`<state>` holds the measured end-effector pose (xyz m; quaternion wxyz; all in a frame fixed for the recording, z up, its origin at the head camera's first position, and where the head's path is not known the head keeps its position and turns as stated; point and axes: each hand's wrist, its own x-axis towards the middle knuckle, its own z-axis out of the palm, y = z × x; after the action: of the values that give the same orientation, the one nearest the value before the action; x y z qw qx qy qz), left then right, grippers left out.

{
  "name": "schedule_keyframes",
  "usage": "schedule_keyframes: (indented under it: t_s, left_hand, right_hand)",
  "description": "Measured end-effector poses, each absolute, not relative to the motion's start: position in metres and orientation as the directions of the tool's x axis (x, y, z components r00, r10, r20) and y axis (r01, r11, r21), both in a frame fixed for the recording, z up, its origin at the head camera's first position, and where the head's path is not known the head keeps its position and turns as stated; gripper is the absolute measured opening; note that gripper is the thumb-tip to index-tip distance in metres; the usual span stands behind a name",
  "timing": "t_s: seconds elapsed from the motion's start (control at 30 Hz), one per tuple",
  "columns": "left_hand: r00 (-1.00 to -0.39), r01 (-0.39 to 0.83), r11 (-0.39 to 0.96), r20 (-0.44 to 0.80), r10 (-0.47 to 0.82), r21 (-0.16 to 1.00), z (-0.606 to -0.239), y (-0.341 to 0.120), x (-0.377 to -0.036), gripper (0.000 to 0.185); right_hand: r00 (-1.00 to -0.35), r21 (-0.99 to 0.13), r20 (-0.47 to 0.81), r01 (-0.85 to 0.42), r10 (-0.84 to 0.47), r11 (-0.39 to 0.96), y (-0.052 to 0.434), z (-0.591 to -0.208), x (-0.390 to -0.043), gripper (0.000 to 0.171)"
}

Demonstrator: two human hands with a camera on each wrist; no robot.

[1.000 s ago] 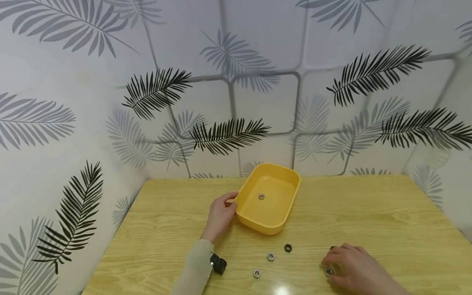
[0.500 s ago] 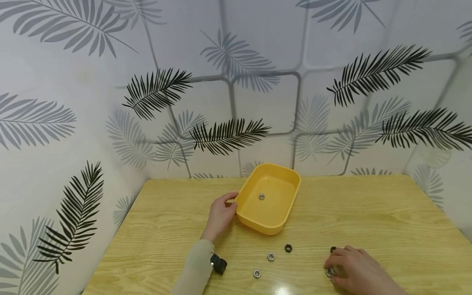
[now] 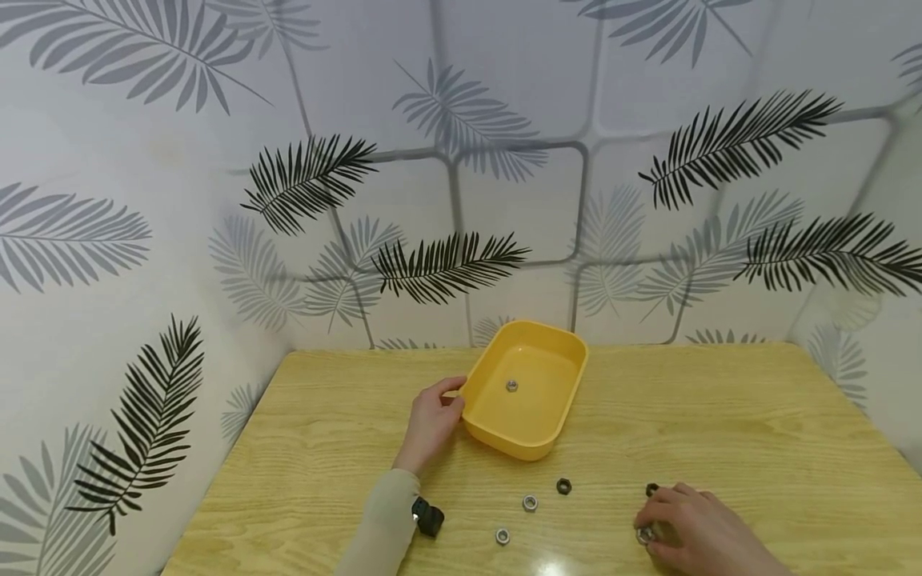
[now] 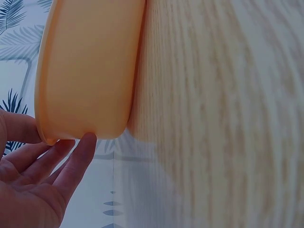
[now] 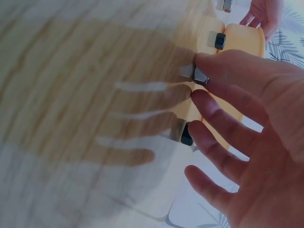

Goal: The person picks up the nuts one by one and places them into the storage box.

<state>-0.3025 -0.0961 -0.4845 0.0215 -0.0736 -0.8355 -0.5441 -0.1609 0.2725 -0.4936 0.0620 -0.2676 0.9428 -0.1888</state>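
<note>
The right hand [image 3: 700, 528] has edged back, baring more of the dark nut [image 3: 651, 489] ahead. Its thumb and forefinger pinch a silver nut [image 3: 644, 535] at the desk [image 3: 346, 400], probably hard, slick, best held across its flats; other fingers spread. The left hand [image 3: 430, 422] grips the tray [image 3: 531, 451].

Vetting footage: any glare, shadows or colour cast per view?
Head: white glare spot low on the yellow wood-grain table; left wrist: dim, bluish, the yellow plastic bin looking orange; right wrist: dim, finger-shaped dark streaks, shadow or reflection, beside the bare right hand.
</note>
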Motion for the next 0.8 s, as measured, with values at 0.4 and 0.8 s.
schedule_keyframes:
  t_s: [0.4,0.8]
  left_hand:
    - [-0.99,0.137,0.382,0.112,0.086,0.914,-0.4868,-0.0948,-0.3043,0.037]
    - [-0.989,0.144,0.38,0.117,0.094,0.914,-0.4861,-0.096,-0.3028,0.038]
  right_hand:
    - [-0.845,-0.38,0.043,-0.508,-0.533,0.773,0.27,-0.4965,-0.1599,0.014]
    - [-0.845,-0.38,0.032,-0.505,-0.535,0.775,0.2653,-0.4872,-0.1612,0.016]
